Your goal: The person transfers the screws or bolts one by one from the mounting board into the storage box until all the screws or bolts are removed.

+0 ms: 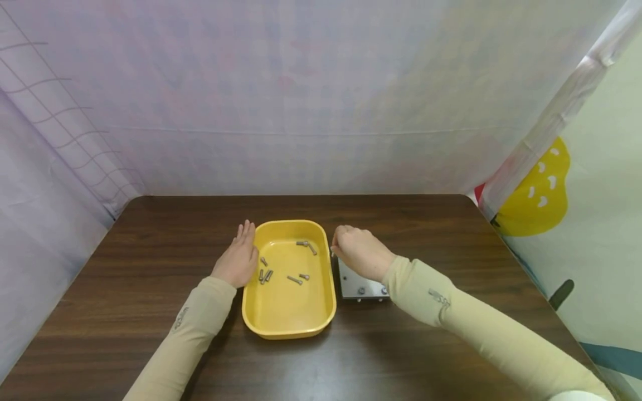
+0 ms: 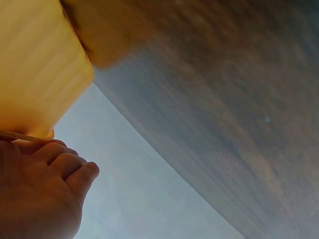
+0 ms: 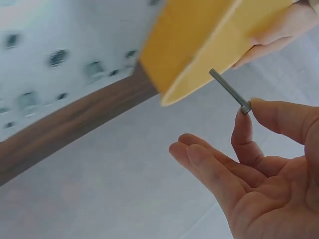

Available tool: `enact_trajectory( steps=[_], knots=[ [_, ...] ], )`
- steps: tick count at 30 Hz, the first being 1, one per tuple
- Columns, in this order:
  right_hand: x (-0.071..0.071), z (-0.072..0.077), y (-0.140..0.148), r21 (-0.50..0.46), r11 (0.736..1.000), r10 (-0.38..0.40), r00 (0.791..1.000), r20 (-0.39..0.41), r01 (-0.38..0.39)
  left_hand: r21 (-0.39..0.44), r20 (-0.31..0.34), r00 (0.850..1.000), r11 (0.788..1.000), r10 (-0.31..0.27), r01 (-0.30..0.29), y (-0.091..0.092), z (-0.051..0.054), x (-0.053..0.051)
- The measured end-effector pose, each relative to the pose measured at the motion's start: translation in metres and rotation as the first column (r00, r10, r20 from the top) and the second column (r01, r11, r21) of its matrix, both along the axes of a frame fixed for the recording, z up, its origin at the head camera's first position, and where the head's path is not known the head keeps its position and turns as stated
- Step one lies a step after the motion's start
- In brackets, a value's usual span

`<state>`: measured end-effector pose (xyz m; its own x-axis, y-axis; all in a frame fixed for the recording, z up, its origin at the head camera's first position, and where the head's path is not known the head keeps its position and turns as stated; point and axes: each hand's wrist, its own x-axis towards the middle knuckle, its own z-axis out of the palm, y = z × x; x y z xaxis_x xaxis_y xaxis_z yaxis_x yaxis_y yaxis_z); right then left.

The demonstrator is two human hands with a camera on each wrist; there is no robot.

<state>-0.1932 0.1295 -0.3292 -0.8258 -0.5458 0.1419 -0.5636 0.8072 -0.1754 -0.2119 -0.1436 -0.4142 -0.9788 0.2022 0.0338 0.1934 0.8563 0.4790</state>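
Observation:
My right hand (image 1: 362, 253) is above the far left part of a metal plate (image 1: 353, 284). Between thumb and index finger it pinches a socket-head bolt (image 3: 228, 88) by the head, as the right wrist view shows; its other fingers are extended. The shank points out past the fingertips. With fingers fairly straight, my left hand (image 1: 239, 259) rests on the left rim of a yellow tray (image 1: 288, 312). The left wrist view shows those fingers (image 2: 67, 164) against the tray's edge. Several loose bolts (image 1: 295, 279) lie inside the tray.
The plate has holes and several bolts (image 1: 361, 291) set in it, close to the tray's right side. Both stand on a dark wooden table (image 1: 165, 245). Pale cloth (image 1: 311, 111) hangs behind the table's far edge, and more hangs at both sides.

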Motion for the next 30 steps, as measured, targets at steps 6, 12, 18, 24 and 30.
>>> enact_trajectory(
  steps=[6, 12, 18, 24, 30],
  knots=[
    [-0.006, 0.006, -0.031, 0.069, 0.998, 0.002, 0.997, 0.080, -0.007, 0.003, 0.011, 1.000, 1.000, 0.003, -0.003, 0.001, 0.001, 0.000],
    [-0.014, 0.006, -0.052, 0.123, 0.992, 0.008, 0.991, 0.135, -0.025, 0.006, 0.012, 1.000, 1.000, -0.007, 0.007, 0.001, 0.002, 0.001],
    [-0.020, -0.002, -0.069, 0.183, 0.982, 0.029, 0.989, 0.147, -0.056, 0.007, 0.009, 1.000, 1.000, -0.007, 0.007, -0.001, 0.003, 0.002],
    [-0.025, -0.012, -0.084, 0.246, 0.966, 0.031, 0.984, 0.173, -0.073, 0.006, 0.003, 1.000, 1.000, -0.009, 0.009, -0.001, 0.002, 0.001],
    [-0.026, -0.014, -0.092, 0.275, 0.957, 0.041, 0.985, 0.168, -0.087, 0.010, 0.000, 1.000, 1.000, -0.012, 0.012, -0.001, 0.003, 0.001]
  ],
)
